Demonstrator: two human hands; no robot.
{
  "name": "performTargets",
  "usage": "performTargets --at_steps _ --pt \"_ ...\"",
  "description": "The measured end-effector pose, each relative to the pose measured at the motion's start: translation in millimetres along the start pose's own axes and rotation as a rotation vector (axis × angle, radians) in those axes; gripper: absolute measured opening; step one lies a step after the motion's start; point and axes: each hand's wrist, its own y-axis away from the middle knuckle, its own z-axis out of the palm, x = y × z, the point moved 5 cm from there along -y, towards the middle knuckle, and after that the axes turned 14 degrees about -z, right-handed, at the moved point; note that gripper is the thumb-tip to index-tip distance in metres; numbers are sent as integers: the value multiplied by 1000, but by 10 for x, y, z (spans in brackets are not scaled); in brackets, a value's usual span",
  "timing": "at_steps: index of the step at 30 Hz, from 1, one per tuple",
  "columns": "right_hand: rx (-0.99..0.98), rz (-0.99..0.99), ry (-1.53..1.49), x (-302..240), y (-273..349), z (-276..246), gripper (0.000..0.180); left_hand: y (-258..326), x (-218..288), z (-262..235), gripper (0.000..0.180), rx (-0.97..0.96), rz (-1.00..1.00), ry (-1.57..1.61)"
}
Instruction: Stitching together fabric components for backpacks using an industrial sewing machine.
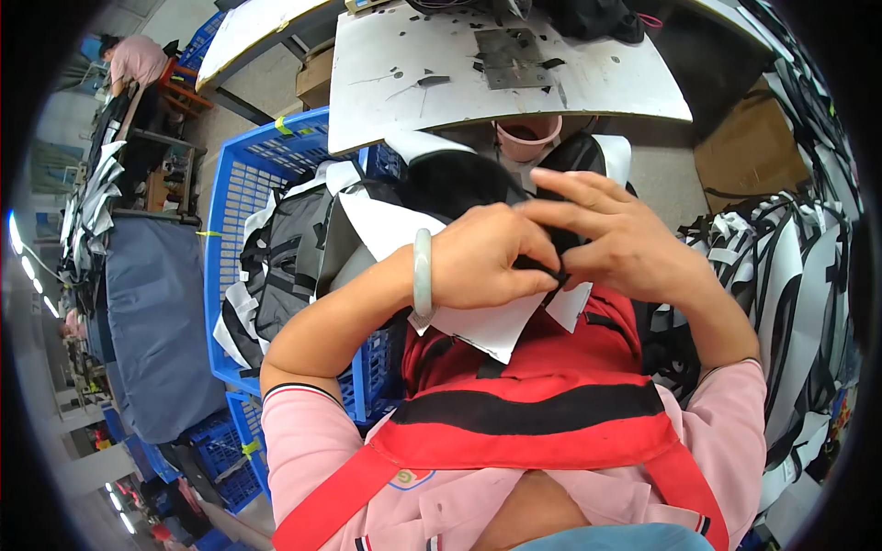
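Note:
Over my lap, both hands meet at a black-and-white fabric piece (491, 326), whose white flaps hang down and spread to the left. My left hand (491, 257), with a pale bangle (422, 275) at the wrist, is closed in a pinch on its black edge. Opposite it, my right hand (629, 241) has its lower fingers and thumb pressed on the same edge, while its upper fingers stretch out over the left hand. The exact spot between the fingertips is partly hidden. A red apron (542, 441) with a black band lies beneath the piece.
A blue crate (220, 239) of grey, black and white fabric pieces (285, 266) stands at my left. Ahead is a white table (395, 83) with black scraps, a pink bucket (528, 136) under it. More pieces (781, 266) and a cardboard box (749, 151) are at right. A person (138, 62) works far left.

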Motion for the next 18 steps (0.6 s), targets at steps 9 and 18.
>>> performTargets --at_steps 9,18 --pt "-73 141 -43 360 319 571 14 -154 -503 -6 18 116 -184 -93" --pt "233 211 239 330 160 -612 16 -307 -59 -806 16 232 -35 484"
